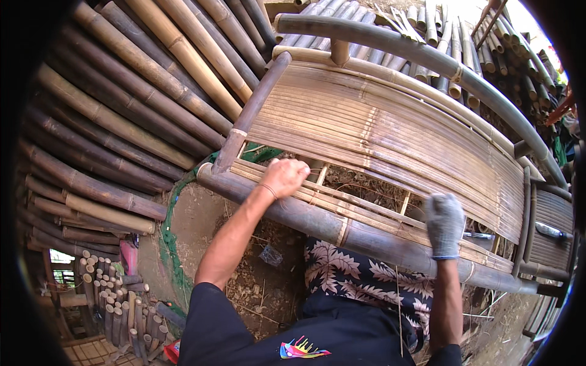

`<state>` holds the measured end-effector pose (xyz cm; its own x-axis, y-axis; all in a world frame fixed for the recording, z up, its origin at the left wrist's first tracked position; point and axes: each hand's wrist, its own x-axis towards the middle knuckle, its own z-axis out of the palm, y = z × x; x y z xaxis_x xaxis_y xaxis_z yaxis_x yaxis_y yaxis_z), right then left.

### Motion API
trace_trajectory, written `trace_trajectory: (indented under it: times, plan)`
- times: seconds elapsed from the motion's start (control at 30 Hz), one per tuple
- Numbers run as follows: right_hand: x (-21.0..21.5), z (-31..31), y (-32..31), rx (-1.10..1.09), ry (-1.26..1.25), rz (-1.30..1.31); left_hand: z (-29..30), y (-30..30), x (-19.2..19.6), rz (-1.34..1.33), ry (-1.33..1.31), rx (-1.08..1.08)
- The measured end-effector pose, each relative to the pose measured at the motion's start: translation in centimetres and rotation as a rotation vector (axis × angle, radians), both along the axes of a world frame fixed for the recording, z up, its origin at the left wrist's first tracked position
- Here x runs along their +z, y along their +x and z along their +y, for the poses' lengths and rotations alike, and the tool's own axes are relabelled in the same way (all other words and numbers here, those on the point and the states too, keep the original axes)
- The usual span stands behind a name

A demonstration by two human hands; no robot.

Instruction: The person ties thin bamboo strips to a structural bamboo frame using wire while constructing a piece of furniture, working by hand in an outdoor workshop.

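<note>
A bamboo bench or panel spans the view, with a thick dark front pole [293, 212] and a broad sheet of thin split slats [342, 116]. A narrow band of loose-looking slats [360, 212] runs along the front pole, with a gap behind it crossed by light struts. My bare left hand [285, 177] is closed over the left part of this band. Farther right, my right hand [444, 224], in a grey knit glove, is closed in a fist at the band's rear edge. What either hand grips is hidden. Thin reddish strands [360, 186] show in the gap.
Long bamboo poles [140, 67] are piled at the left, and more poles [455, 55] lie behind the bench. A curved dark rail [403, 46] rises over its back. Short cut lengths [116, 305] stand lower left. Green netting [168, 244] lies on the dirt floor.
</note>
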<state>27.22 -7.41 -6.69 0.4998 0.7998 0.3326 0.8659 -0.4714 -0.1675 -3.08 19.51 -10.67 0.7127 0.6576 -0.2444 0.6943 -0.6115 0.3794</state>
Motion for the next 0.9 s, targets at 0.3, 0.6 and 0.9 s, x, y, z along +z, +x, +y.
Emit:
trace_trajectory:
  times: [0.3,0.6,0.9]
  plan:
    - [-11.8,16.1,-10.0,0.624,-0.413,0.157,-0.9,2.5,0.5,0.054,-0.096,0.047]
    - [-5.1,16.1,-11.2,0.405,-0.351,0.807,0.2,1.2,0.6,-0.178,-0.33,0.229]
    - [-1.1,8.3,-15.3,0.469,0.145,0.434,-2.9,2.0,8.3,-0.336,-0.941,0.12]
